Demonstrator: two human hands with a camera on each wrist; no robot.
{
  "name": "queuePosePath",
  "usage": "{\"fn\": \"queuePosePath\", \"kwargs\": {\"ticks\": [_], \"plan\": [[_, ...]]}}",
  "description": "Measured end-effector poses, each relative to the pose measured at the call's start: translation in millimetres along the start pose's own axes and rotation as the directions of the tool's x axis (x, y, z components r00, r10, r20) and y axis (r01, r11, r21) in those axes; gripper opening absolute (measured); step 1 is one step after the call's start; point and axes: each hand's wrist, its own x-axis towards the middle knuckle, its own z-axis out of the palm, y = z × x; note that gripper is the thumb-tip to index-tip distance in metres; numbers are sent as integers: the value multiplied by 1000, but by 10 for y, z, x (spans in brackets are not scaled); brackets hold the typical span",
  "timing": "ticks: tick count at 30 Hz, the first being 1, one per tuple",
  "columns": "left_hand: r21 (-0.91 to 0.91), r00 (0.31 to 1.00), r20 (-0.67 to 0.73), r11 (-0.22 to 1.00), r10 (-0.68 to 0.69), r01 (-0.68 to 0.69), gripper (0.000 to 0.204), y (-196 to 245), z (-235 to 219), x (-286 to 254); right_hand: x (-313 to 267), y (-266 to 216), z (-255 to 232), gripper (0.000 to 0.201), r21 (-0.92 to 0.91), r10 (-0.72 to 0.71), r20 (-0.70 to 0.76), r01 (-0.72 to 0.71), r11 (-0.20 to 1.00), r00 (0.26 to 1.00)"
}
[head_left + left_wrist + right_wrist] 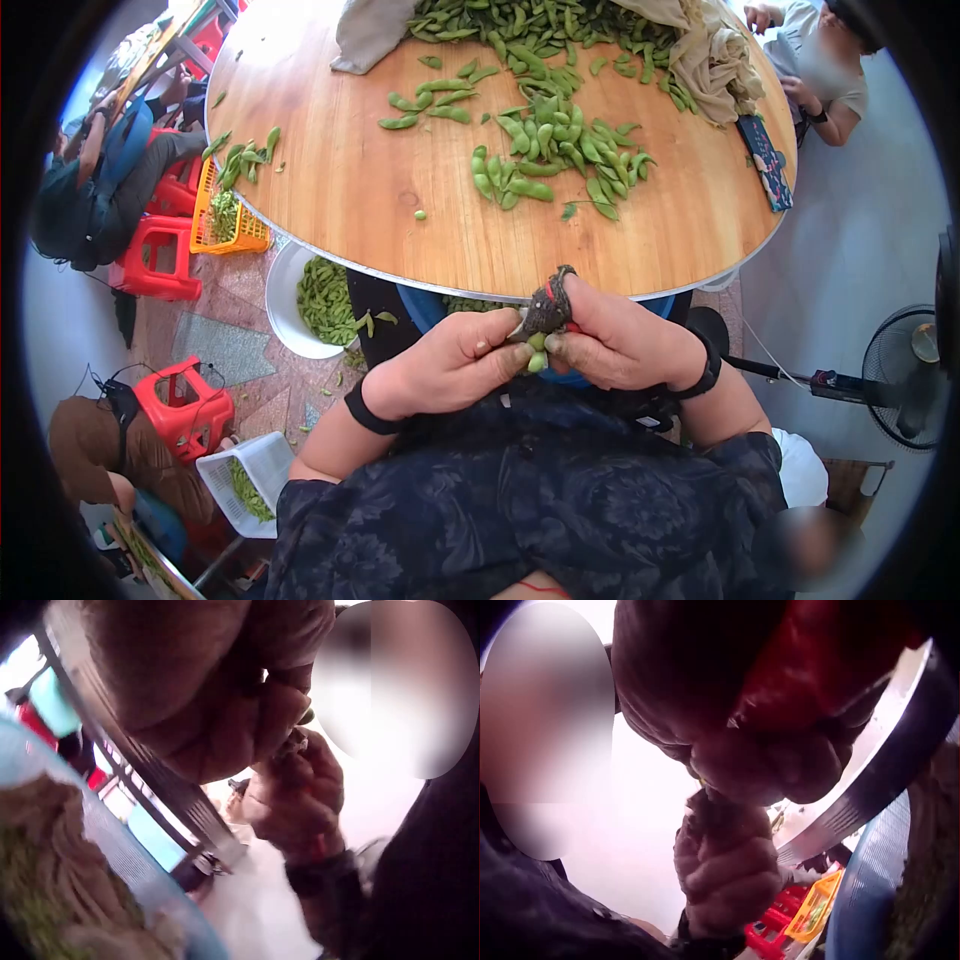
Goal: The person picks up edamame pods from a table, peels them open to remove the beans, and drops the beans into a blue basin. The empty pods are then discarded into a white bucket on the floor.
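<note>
In the head view both hands meet just off the table's near edge. The left hand point(445, 358) pinches a green edamame pod point(538, 352) between thumb and fingers. From the other side, the right hand point(635, 340) pinches the same pod, its thumb at the pod's edge. A dark, dirty wrap point(546, 308) with a red band covers a finger of the right hand. The left wrist view shows the left hand point(180, 690) large and dark, fingers curled; the pod is mostly hidden there. Fingers curl likewise on the right hand point(735, 712) in the right wrist view.
Edamame pods point(540, 140) lie heaped and scattered on the round wooden table point(340, 200), with cloth point(715, 65) behind. Below stand a white bucket point(285, 310) of pods, a yellow basket point(240, 235), a white basket point(225, 480) and red stools point(160, 260). A fan point(905, 375) stands right.
</note>
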Motion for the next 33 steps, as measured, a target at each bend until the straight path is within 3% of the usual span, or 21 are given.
{"fn": "queuePosePath", "kwargs": {"ticks": [1,2,3,5,7,9,11,13,15,16,18,19,22,24,25,27,28,29,30,31,33], "plan": [[284,980,-42,943,193,-174,14,-9,22,16,-5,-16,-26,24,168,114,72,-125,978,991],[430,988,-70,898,136,-93,9,-22,0,-2,-9,63,-24,26,64,33,35,-36,997,999],[429,988,-69,898,139,-96,9,-71,1,7,-11,126,-22,26,61,36,35,-38,997,999],[767,916,-96,616,389,-181,9,-162,0,21,-3,190,-30,21,-208,-46,-41,36,977,998],[772,901,-139,615,412,-162,10,-15,-2,-71,-2,53,-72,20,-354,5,-87,-35,934,996],[754,884,-275,655,378,-45,9,69,-73,-287,38,-21,-150,19,-488,46,-145,-112,866,988],[675,837,-449,732,313,89,9,54,-227,-582,116,-33,-263,18,-667,-202,-290,-46,744,935],[594,671,-668,773,321,221,11,-26,-359,-874,272,1,-370,18,-735,-238,-332,-93,671,913],[562,525,-812,582,254,588,16,-51,-527,-1194,451,-1,-442,16,-798,-320,-310,-62,599,895],[563,523,-812,582,259,586,16,-101,-584,-1345,519,2,-434,16,-837,-292,-292,-96,538,911],[507,408,-860,434,306,744,21,-205,-650,-1546,638,73,-431,17,-852,-316,-280,-83,517,906],[504,404,-862,437,306,744,21,-223,-649,-1554,667,93,-426,17,-864,-335,-269,-72,498,903],[503,492,-799,832,344,235,21,-241,-540,-1381,632,17,-389,17,-847,-303,-298,-105,521,905],[186,631,-776,960,14,208,22,30,-362,-1123,534,-71,-329,18,-853,-347,-251,-37,520,904],[78,736,-675,988,-48,136,28,39,-353,-984,468,-117,-283,19,-853,-392,-214,24,521,895],[-90,871,-473,991,-134,103,38,35,-300,-673,365,-176,-194,18,-851,-409,-167,78,519,897],[-233,902,-373,963,-219,137,38,81,-241,-510,325,-180,-152,17,-845,-472,-59,208,493,880],[-234,902,-370,962,-225,144,38,91,-195,-381,284,-183,-120,16,-823,-532,46,334,459,845],[-306,941,-223,935,-253,178,35,92,-156,-262,237,-189,-96,13,-788,-526,73,372,490,847],[-370,961,-69,902,-267,224,33,82,-122,-177,183,-192,-75,13,-789,-524,62,364,496,849],[-299,979,-91,942,-184,150,29,-17,-97,-68,84,-183,-37,15,-748,-419,-23,262,610,908]]}}
